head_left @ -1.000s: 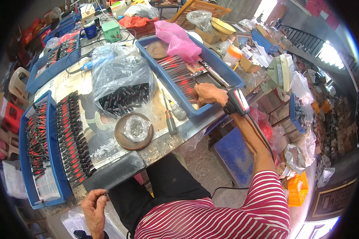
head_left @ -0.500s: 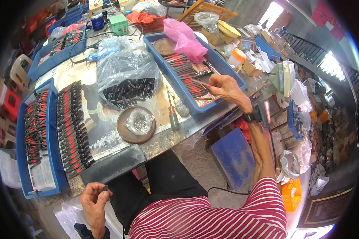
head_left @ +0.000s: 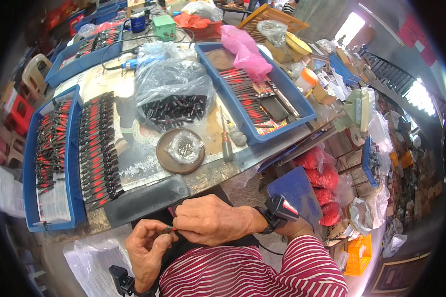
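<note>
Close together over my lap, my two hands meet at a small black part (head_left: 168, 230), pinched by the fingertips of my left hand (head_left: 146, 250). My right hand (head_left: 210, 220) is closed around a slim piece, mostly hidden by the fingers; a bit of red shows where it meets the black part. Beyond them on the bench, a brown round dish (head_left: 169, 166) holds a clear bag of small metal parts (head_left: 184, 147). A row of red-and-black slim tools (head_left: 98, 153) lies to the left. The blue tray (head_left: 255, 137) at the right contains thin red-and-dark rods (head_left: 240, 91).
A clear plastic bag (head_left: 171, 74) spills black caps (head_left: 176, 111) mid-bench. Beside it lie a screwdriver (head_left: 226, 143) and a pink bag (head_left: 245, 54). Another blue tray (head_left: 74, 173) of red-and-black tools stands at the far left. A dark pad (head_left: 146, 200) lines the bench edge.
My right hand has come back from the right-hand blue tray with the slim reddish piece and joined my left hand. The left hand has moved right and slightly up, over my lap.
</note>
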A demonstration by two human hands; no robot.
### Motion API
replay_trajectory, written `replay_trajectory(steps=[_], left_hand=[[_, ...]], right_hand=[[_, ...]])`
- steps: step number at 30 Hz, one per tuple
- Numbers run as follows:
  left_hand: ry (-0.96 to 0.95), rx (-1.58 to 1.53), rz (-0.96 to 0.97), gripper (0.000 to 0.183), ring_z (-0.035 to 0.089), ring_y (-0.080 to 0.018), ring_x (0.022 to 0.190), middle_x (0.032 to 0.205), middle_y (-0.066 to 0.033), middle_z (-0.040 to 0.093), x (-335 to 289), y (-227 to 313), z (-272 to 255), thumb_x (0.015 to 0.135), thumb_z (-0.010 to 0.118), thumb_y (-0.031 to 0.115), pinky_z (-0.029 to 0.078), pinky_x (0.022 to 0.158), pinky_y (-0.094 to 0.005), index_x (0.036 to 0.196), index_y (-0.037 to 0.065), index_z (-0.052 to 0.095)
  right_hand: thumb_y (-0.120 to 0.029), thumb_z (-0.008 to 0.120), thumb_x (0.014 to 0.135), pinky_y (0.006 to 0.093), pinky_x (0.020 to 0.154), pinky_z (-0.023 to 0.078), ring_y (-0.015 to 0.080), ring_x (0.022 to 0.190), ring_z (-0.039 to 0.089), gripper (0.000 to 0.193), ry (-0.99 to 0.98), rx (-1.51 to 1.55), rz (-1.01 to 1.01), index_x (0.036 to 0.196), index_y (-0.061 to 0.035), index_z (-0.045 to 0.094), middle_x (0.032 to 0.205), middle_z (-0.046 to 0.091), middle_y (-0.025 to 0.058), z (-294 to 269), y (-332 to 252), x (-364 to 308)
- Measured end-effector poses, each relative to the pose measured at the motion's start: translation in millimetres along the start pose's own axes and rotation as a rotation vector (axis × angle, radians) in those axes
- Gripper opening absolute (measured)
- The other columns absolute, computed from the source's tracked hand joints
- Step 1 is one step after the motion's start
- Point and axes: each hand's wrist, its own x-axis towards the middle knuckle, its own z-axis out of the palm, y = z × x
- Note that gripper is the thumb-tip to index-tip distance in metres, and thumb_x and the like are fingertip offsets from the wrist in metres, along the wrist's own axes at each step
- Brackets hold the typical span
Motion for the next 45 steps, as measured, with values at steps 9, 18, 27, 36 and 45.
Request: replay_trajectory(steps=[9, 18, 27, 36, 45], left_hand=[[0.005, -0.179, -0.12, 0.016, 0.055, -0.0069, 0.07, 0.081, -0.0074, 0.063, 2, -23, -8, 0.086, 0.059, 0.005, 0.044, 0.062, -0.0195, 0.099, -0.003, 0.054], [0.129, -0.207, -0.021, 0.015, 0.05, -0.0043, 0.07, 0.079, -0.0005, 0.057, 7, -37, -8, 0.087, 0.06, 0.009, 0.04, 0.064, -0.0188, 0.097, -0.001, 0.057], [0.175, -0.179, -0.095, 0.014, 0.051, -0.0041, 0.07, 0.081, -0.0008, 0.059, 8, -46, -12, 0.086, 0.061, 0.009, 0.041, 0.063, -0.0193, 0.095, 0.0, 0.057], [0.18, -0.29, -0.184, 0.014, 0.055, -0.0052, 0.066, 0.075, -0.0018, 0.06, 12, -59, -12, 0.085, 0.062, 0.008, 0.044, 0.061, -0.0193, 0.094, -0.001, 0.057], [0.142, -0.315, -0.222, 0.015, 0.058, -0.0077, 0.066, 0.076, -0.0035, 0.061, 13, -72, -17, 0.086, 0.062, 0.009, 0.047, 0.06, -0.0207, 0.095, -0.001, 0.056]], right_hand=[[-0.003, 0.072, 0.074, 0.0273, 0.05, 0.04, 0.0152, 0.055, 0.051, 0.015, 0.042, 0.427, 0.346, 0.086, -0.0021, 0.064, 0.068, 0.056, 0.0071, 15, 1, -12], [-0.004, 0.067, 0.083, 0.0233, 0.068, 0.046, 0.0103, 0.08, 0.055, 0.016, 0.135, 0.556, 0.53, 0.099, -0.0009, 0.066, 0.089, 0.057, 0.0047, 38, 9, -24], [-0.004, 0.069, 0.082, 0.0174, 0.049, 0.044, 0.0052, 0.06, 0.056, 0.03, 0.225, 0.467, 0.735, 0.111, -0.0017, 0.062, 0.079, 0.064, 0.0014, 60, -4, -27], [-0.005, 0.069, 0.082, 0.015, 0.046, 0.042, 0.0037, 0.058, 0.054, 0.049, 0.209, 0.58, 0.824, 0.128, -0.0026, 0.052, 0.074, 0.06, -0.0004, 69, -1, -33], [-0.008, 0.065, 0.086, 0.0175, 0.045, 0.043, 0.0043, 0.056, 0.053, 0.049, 0.186, 0.653, 0.867, 0.131, -0.0018, 0.048, 0.07, 0.06, 0.0024, 76, 7, -39]])
